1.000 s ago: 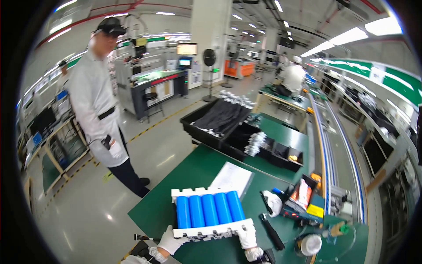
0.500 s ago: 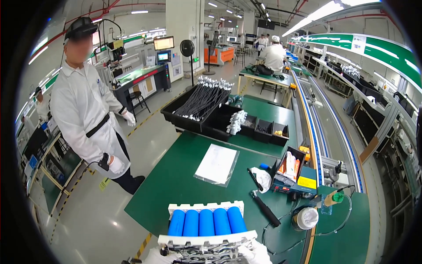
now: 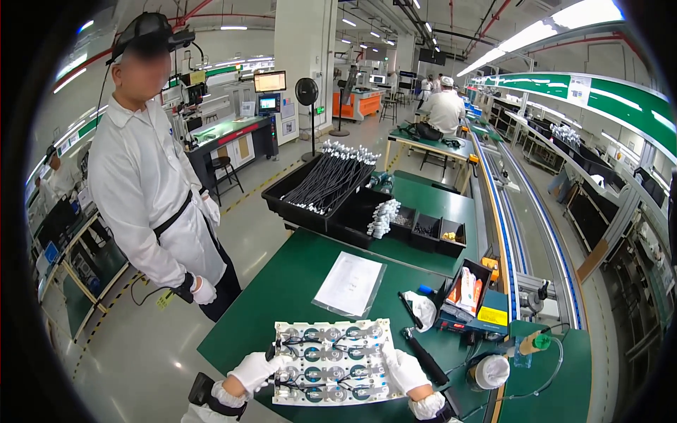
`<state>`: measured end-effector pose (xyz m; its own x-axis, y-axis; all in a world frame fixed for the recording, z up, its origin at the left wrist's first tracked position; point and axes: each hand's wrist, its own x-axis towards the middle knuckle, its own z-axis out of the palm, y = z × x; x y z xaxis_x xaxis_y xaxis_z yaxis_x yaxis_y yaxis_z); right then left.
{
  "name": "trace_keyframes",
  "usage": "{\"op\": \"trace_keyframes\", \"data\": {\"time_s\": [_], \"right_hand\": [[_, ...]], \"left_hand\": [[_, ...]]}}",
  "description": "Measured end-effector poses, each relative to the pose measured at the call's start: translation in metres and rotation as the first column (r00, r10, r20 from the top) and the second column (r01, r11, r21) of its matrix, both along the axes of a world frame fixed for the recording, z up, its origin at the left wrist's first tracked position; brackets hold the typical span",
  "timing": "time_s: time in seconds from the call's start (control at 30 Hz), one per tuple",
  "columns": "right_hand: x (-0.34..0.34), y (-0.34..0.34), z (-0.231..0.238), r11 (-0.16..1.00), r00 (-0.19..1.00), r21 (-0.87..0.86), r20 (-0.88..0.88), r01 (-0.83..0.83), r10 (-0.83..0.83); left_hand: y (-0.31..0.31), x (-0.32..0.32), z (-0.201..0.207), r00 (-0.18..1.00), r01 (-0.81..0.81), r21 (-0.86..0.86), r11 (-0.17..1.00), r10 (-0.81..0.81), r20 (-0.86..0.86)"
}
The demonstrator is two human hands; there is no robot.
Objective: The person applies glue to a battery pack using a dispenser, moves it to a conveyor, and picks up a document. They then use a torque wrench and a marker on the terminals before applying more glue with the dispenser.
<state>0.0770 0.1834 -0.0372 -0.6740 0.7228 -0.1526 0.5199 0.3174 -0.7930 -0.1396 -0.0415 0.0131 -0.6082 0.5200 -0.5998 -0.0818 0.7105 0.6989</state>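
Observation:
A battery pack (image 3: 331,363) lies at the front of the green table, its white plate facing up. Metal tabs, round cell ends and black wires cover that face. My left hand (image 3: 255,371), in a white glove, grips the pack's left edge, fingertips at the black wires. On the opposite edge, my gloved right hand (image 3: 405,371) is closed round the side. Both hands' undersides are hidden, and so are the blue cells beneath the plate. Just right of my right hand rests a black-handled tool (image 3: 426,357).
A paper sheet in a clear sleeve (image 3: 350,284) lies beyond the pack. Black bins (image 3: 300,204) with cables and small parts stand at the back. A blue device (image 3: 471,321), a white-lidded jar (image 3: 491,371) and tubing are on the right. A person in white (image 3: 151,176) stands left.
The battery pack has tipped over so its wired face shows instead of the blue cells. Both my hands have come further into view at its sides. The person at left appears closer.

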Motion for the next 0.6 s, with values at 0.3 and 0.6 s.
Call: {"op": "trace_keyframes", "data": {"time_s": [0.3,0.6], "right_hand": [[0.006,0.008,0.0,0.994,1.0,-0.108,0.017,0.015,-0.013],[-0.006,0.017,0.065,0.904,0.984,0.417,-0.178,0.096,-0.023]], "left_hand": [[-0.048,-0.051,-0.022,0.986,0.084,0.175,0.981,-0.057,-0.156],[-0.006,-0.031,0.081,0.422,0.201,0.238,0.95,0.135,-0.896]]}}
